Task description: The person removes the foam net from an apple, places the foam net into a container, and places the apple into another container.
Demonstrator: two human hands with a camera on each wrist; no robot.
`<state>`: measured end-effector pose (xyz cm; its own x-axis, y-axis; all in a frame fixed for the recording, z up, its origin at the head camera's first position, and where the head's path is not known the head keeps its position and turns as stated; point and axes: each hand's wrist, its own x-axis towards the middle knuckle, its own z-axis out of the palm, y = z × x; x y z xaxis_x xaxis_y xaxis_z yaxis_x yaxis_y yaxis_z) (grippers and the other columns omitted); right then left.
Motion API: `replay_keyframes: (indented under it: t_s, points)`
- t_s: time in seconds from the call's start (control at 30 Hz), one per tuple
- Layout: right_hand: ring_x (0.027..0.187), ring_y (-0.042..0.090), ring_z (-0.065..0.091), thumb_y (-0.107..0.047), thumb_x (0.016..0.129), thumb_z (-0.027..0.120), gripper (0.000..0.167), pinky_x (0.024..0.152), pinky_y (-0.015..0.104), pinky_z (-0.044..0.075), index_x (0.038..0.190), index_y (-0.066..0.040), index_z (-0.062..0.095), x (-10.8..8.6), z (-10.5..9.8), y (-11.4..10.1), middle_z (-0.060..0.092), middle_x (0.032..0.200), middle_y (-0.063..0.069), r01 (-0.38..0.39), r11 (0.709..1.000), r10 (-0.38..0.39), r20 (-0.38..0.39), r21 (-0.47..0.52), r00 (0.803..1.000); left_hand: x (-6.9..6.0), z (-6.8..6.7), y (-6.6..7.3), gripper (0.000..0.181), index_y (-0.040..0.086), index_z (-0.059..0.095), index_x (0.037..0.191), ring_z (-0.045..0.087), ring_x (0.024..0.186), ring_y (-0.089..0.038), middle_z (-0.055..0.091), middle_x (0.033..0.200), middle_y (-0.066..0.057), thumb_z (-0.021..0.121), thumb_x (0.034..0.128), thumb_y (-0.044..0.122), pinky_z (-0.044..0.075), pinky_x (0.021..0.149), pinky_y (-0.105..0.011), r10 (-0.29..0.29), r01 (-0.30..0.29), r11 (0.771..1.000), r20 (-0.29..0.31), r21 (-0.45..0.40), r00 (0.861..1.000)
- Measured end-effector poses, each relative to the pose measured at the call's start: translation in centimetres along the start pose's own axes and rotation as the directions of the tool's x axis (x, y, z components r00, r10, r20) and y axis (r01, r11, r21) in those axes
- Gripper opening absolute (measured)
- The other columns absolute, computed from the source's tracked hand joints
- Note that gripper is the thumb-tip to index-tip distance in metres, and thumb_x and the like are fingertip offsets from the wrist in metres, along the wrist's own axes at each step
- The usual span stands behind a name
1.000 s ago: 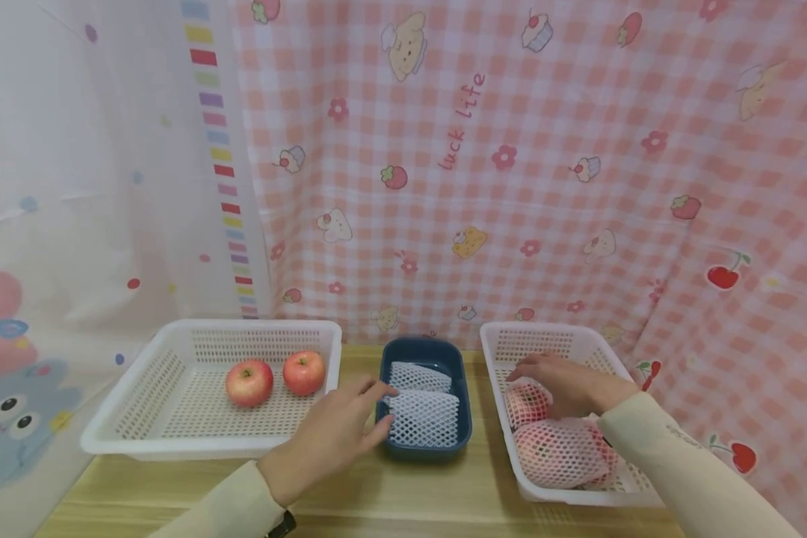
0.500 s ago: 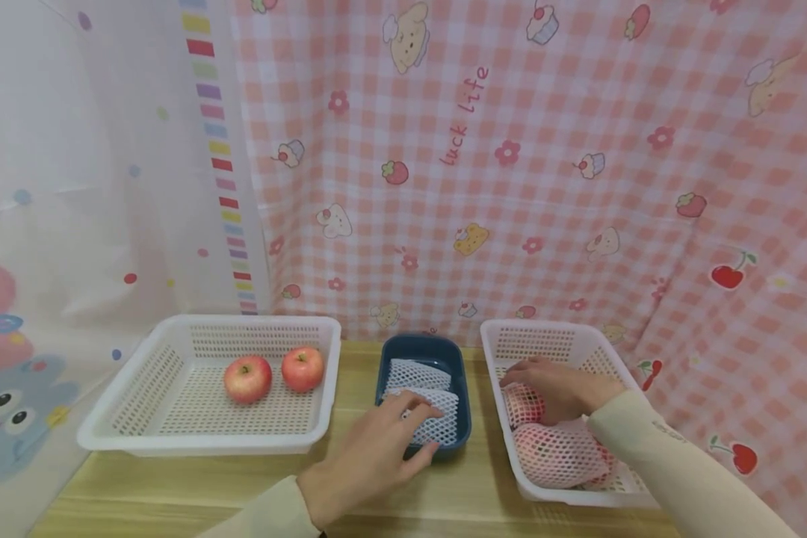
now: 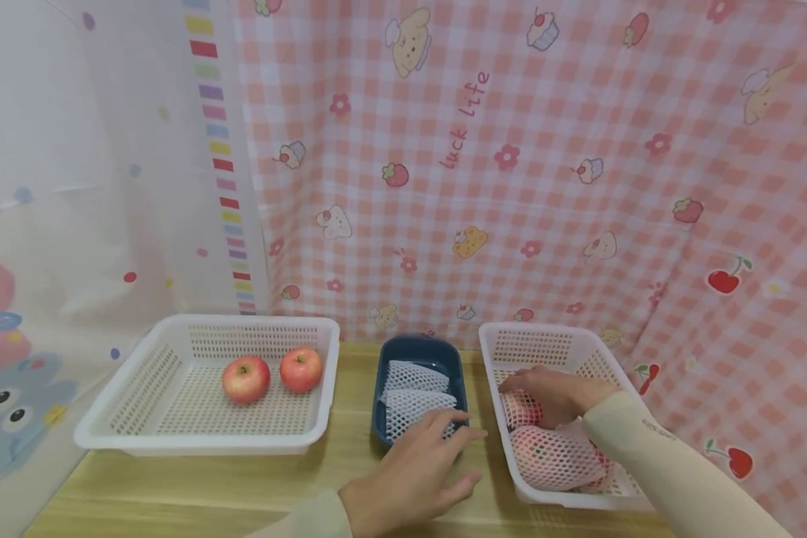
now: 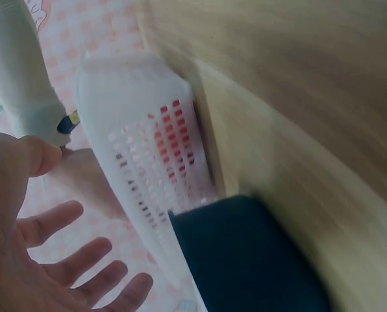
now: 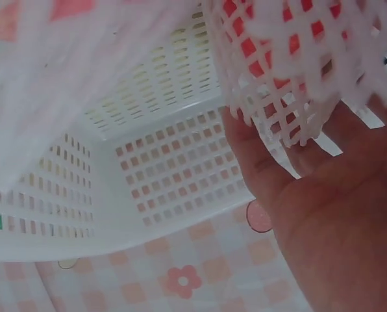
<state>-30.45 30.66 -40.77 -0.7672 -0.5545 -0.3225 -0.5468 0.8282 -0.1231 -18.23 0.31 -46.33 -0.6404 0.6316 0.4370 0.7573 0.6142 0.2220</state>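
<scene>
In the right white basket point(image 3: 565, 497), the right hand point(image 3: 558, 392) curls its fingers round a net-wrapped apple point(image 3: 521, 409); the right wrist view shows the fingers point(image 5: 258, 156) against its white foam net point(image 5: 278, 71). Other netted apples point(image 3: 554, 456) lie nearer the front of that basket. The left hand point(image 3: 420, 467), fingers spread and holding nothing, is over the front right part of a dark blue tray point(image 3: 379, 418) with folded white foam nets point(image 3: 413, 403) in it. In the left wrist view the left hand point(image 4: 57, 253) hangs beside the blue tray point(image 4: 245, 253).
A larger white basket point(image 3: 208, 450) stands at the left with two bare red apples point(image 3: 245, 379) in it. The blue tray is between the two baskets on the wooden table point(image 3: 195, 493). A pink checked curtain point(image 3: 444, 202) hangs behind them.
My left hand has moved right, from the blue tray's left edge across to its front right side. My right hand has shifted slightly and stays at the same netted apple.
</scene>
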Motion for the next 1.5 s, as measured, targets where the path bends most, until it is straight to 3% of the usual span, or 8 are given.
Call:
replay_keyframes:
  t_s: [0.2,0.33,0.57,0.8,1.1,1.27,1.5]
  points:
    - [0.153,0.044,0.065,0.002,0.082,0.101,0.087,0.125,0.068,0.056,0.16,-0.016,0.068,0.2,0.2,0.4,0.069,0.164,0.017,-0.051,0.998,0.05,0.041,0.024,0.998,0.5,1.2,1.0,0.055,0.025,0.065,0.162,0.063,0.152,-0.024,0.063,0.163,-0.007,0.073,0.1137,0.051,0.063,0.118,-0.047,0.027,-0.027,0.999,-0.023,0.02,0.999]
    - [0.156,0.045,0.063,0.002,0.082,0.101,0.09,0.127,0.071,0.052,0.162,-0.019,0.066,0.3,0.4,0.6,0.067,0.167,0.016,-0.087,0.996,0.085,0.06,0.03,0.995,0.7,1.8,1.5,0.059,0.025,0.06,0.167,0.059,0.159,-0.027,0.058,0.171,-0.007,0.067,0.1166,0.055,0.061,0.123,-0.051,0.024,-0.024,1.0,0.007,0.012,1.0]
    - [0.158,0.048,0.059,0.004,0.08,0.099,0.096,0.127,0.079,0.047,0.165,-0.022,0.062,0.3,0.5,0.7,0.064,0.169,0.016,-0.112,0.993,0.11,0.072,0.025,0.991,1.7,2.9,2.3,0.069,0.027,0.05,0.176,0.046,0.172,-0.033,0.045,0.185,-0.009,0.056,0.1187,0.064,0.057,0.127,-0.059,-0.058,0.061,0.998,0.099,-0.02,0.993]
    - [0.168,0.049,0.046,0.008,0.083,0.095,0.095,0.13,0.081,0.041,0.167,-0.02,0.058,0.1,0.8,0.8,0.057,0.176,0.016,-0.137,0.99,0.136,0.064,0.015,0.989,2.7,4.4,2.6,0.074,0.029,0.044,0.179,0.044,0.174,-0.036,0.034,0.192,-0.01,0.046,0.1187,0.072,0.055,0.127,-0.065,-0.125,0.133,0.99,0.156,-0.04,0.98]
    - [0.155,0.048,0.062,0.008,0.081,0.097,0.092,0.13,0.075,0.047,0.164,-0.016,0.062,0.4,1.1,0.8,0.067,0.165,0.017,-0.097,0.995,0.096,0.049,0.019,0.994,2.8,5.4,2.3,0.087,0.029,0.027,0.187,0.03,0.181,-0.039,0.019,0.197,-0.005,0.038,0.1167,0.079,0.044,0.134,-0.072,-0.199,0.217,0.974,0.213,-0.067,0.957]
    - [0.153,0.048,0.064,-0.003,0.08,0.103,0.096,0.129,0.073,0.049,0.165,-0.015,0.061,0.4,1.1,1.1,0.068,0.164,0.02,-0.097,0.995,0.097,0.032,0.016,0.995,2.9,5.5,2.3,0.088,0.028,0.025,0.187,0.032,0.18,-0.038,0.019,0.198,-0.002,0.037,0.1167,0.079,0.044,0.135,-0.072,-0.195,0.215,0.974,0.216,-0.073,0.957]
    - [0.14,0.042,0.073,-0.026,0.086,0.107,0.071,0.12,0.07,0.058,0.146,-0.02,0.069,0.2,1.0,1.6,0.079,0.145,0.011,-0.077,0.996,0.077,0.013,0.043,0.997,3.0,5.5,2.2,0.089,0.028,0.024,0.187,0.03,0.181,-0.037,0.021,0.197,-0.003,0.036,0.1162,0.081,0.045,0.133,-0.073,-0.188,0.206,0.976,0.209,-0.065,0.96]
